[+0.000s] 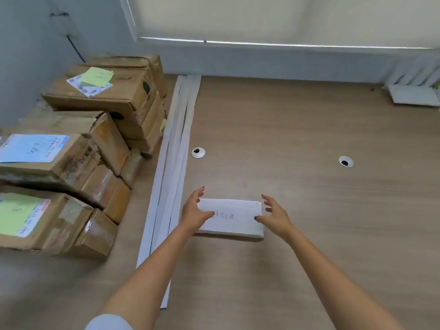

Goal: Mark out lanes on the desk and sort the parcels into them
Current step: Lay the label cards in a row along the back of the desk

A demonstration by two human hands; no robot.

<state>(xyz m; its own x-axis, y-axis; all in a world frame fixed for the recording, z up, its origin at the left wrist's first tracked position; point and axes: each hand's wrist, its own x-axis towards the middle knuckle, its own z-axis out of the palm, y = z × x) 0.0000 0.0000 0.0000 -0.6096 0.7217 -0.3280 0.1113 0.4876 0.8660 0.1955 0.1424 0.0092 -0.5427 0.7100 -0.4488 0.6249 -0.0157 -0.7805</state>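
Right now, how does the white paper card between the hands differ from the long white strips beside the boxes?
The white paper card is short and wide; the white strips are long and narrow. The card has handwriting on it, too blurred to read; the strips look blank. The card lies crosswise between the left hand and right hand; the strips run lengthwise away from the person, bundled beside the cardboard boxes. Both are white and lie on the desk.
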